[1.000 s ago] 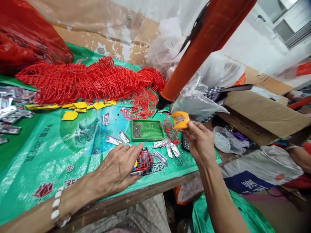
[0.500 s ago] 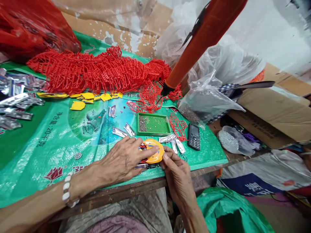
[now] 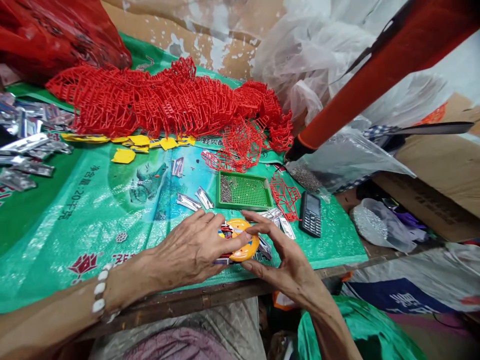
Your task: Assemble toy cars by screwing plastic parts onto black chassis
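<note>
A rounded orange-yellow plastic toy part (image 3: 246, 250) lies near the table's front edge, with red and silver pieces at its left side. My left hand (image 3: 195, 245) covers its left side and presses the thumb on its top; the other fingers hide what lies beneath. At the right end, my right hand (image 3: 279, 250) spans the part between thumb and fingers, thumb at the lower edge. A silver strip piece (image 3: 264, 248) lies under the right fingers. Behind the hands sits a green tray (image 3: 245, 206) with small screws in its left portion.
An orange-red electric screwdriver (image 3: 337, 107) slants down from the upper right. Red plastic frames (image 3: 150, 102) are heaped at the back, with yellow pieces (image 3: 123, 156) before them. Silver pieces (image 3: 26, 145) pile at left. A black phone (image 3: 310, 215) and a clear bowl (image 3: 375, 225) are at right.
My right hand has gone from pinching the toy part's right edge to spanning it with fingers spread wider. The screwdriver has shifted right in view. My left hand stays on the part.
</note>
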`<state>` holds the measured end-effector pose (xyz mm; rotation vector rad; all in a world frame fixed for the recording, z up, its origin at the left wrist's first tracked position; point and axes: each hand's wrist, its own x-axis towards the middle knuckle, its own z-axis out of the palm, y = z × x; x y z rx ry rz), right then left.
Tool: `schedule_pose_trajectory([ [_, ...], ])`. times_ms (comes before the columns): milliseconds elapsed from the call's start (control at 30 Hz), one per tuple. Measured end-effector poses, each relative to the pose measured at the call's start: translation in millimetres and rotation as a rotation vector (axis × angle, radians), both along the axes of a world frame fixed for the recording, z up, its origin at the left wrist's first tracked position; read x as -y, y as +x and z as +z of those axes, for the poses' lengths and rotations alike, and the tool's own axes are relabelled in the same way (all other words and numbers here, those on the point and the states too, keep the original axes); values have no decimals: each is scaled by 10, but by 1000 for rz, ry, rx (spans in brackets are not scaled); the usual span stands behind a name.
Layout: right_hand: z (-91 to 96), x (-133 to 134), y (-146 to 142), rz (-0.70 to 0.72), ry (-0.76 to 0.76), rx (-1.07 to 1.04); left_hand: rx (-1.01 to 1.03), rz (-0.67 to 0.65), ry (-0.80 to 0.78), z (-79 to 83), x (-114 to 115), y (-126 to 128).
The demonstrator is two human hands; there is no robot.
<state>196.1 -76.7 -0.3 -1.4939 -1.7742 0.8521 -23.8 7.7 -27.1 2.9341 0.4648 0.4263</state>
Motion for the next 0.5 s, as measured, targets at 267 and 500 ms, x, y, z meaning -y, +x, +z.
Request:
schedule_pose_trajectory([
  [267,41,-99,94,126,234,151,120,19,-216,-145,8,-57],
  [500,27,-84,85,132,301,163,178,11,-197,-109,3,-43],
])
